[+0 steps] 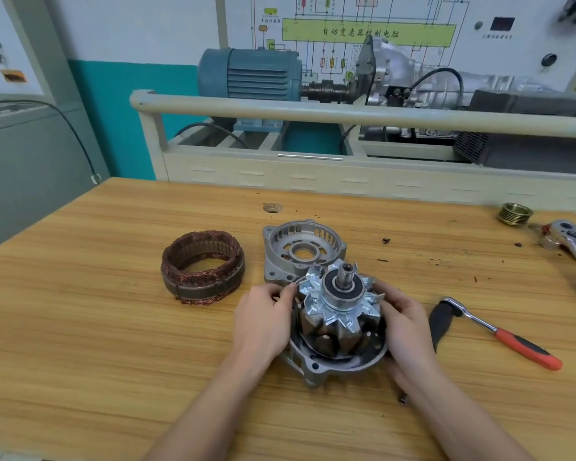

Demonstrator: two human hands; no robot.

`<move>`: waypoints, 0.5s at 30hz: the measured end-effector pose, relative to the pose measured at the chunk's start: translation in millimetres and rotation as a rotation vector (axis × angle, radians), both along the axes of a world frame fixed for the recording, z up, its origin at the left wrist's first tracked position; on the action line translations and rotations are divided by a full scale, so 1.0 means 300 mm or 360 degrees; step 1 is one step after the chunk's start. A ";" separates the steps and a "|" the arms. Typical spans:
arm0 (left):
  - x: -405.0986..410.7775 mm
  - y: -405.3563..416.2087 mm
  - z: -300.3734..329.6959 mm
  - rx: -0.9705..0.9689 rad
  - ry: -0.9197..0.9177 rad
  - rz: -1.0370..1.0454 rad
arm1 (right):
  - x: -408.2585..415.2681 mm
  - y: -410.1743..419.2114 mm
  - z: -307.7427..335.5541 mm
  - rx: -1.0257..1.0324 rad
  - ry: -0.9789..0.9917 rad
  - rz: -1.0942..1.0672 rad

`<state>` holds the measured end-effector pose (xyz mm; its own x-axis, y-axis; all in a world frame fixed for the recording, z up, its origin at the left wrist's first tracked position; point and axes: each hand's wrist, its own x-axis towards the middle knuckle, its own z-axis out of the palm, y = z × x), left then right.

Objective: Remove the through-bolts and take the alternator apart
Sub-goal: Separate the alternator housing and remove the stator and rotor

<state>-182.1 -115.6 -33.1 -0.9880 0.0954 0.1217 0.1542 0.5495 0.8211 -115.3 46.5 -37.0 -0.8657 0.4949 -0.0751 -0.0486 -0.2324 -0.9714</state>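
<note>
Left hand (pixel 263 322) and right hand (pixel 404 322) clasp opposite sides of the rotor (pixel 338 309), fingers curled against its bright fan blades. Rotor stands shaft-up in the rear housing (pixel 316 367); bearing ringed black. Front housing (pixel 301 251) lies open just behind the rotor; stator (pixel 203 266), copper-wound, left of it

Between the two hands, the bright stamped-steel rotor fan (pixel 338 302) glints, seated in a dull grey cast-aluminium rear housing (pixel 326 364). Beyond the fingertips lies a matching matt cast front cover (pixel 301 249). Left of them, a stator ring of glossy reddish copper windings (pixel 203 266) rests on the grained, satin light-wood bench (pixel 97 344).
</note>
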 end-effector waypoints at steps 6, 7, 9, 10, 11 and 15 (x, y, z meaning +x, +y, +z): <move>-0.013 -0.008 -0.011 0.0067 -0.0052 -0.0040 | -0.012 -0.003 0.002 -0.0040 -0.0021 -0.0003; -0.020 -0.010 -0.012 0.0107 -0.0111 -0.0041 | -0.015 -0.005 0.005 -0.0027 -0.0029 0.0015; -0.035 -0.011 -0.010 0.0182 -0.0253 -0.0038 | -0.021 -0.008 0.013 0.0023 -0.0049 0.0051; -0.041 -0.011 -0.011 0.0207 -0.0303 -0.0031 | -0.025 -0.008 0.015 0.0020 -0.0050 0.0051; -0.046 -0.011 -0.012 0.0219 -0.0335 -0.0020 | -0.029 -0.008 0.016 -0.0016 -0.0049 0.0040; -0.063 -0.008 -0.011 0.0224 -0.0389 0.0015 | -0.038 -0.004 0.010 -0.0038 -0.0038 0.0020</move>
